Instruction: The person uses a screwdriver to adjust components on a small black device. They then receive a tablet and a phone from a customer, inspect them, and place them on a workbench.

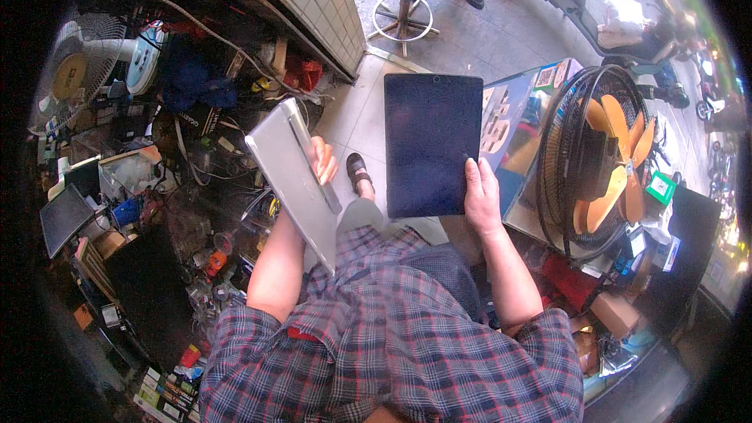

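The right hand (482,196) has its grip closed on the lower right edge of a dark tablet (432,145), held above the lap with its screen facing up. The left hand (321,160) grips a grey metal back shell (294,180), tilted on edge. Both look thin, stiff and rather light; the glass is probably fragile and slippery, so holding by the edges seems safest. The tablet's long axis points away from the person, toward the tiled floor (356,121).

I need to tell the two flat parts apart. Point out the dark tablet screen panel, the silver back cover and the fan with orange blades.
dark tablet screen panel (429,141), head view, middle of the glass face.
silver back cover (291,180), head view, bare metal surface.
fan with orange blades (620,158), head view, on the hub.
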A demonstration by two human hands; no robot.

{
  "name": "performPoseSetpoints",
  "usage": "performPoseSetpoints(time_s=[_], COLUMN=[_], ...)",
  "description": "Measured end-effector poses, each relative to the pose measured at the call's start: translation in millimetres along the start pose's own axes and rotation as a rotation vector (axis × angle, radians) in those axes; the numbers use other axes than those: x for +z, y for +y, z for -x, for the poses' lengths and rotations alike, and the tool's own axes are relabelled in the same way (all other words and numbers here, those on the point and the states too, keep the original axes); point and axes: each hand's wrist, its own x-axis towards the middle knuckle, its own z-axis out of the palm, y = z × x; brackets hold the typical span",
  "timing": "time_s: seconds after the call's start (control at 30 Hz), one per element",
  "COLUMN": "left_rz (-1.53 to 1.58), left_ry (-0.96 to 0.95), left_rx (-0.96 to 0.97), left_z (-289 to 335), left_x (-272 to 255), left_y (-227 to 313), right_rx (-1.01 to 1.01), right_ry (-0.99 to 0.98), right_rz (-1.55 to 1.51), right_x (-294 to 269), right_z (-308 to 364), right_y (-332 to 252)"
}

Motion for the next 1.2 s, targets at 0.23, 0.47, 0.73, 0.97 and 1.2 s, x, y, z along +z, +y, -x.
performPoseSetpoints(time_s=[0.23,0.47,0.73,0.97,1.2], left_rz=[-0.027,0.149,0.225,0.19,0.274], left_ry=[-0.113,0.034,0.298,0.474,0.366], left_rx=[-0.199,-0.088,-0.049,0.031,0.154], left_z=[4,2,-17,-13,-11], left_x=[-4,-9,63,74,72], left_y=[8,-22,-25,-26,-17], right_rx=[-0.41,-0.618,-0.626,-0.657,-0.589], right_ry=[0.068,0.018,-0.059,-0.258,-0.437], right_rz=[0.433,0.471,0.669,0.772,0.748], right_x=[-1,7,56,121,141], right_z=[11,8,7,25,35], right_y=[-2,-18,-83,-115,-121])
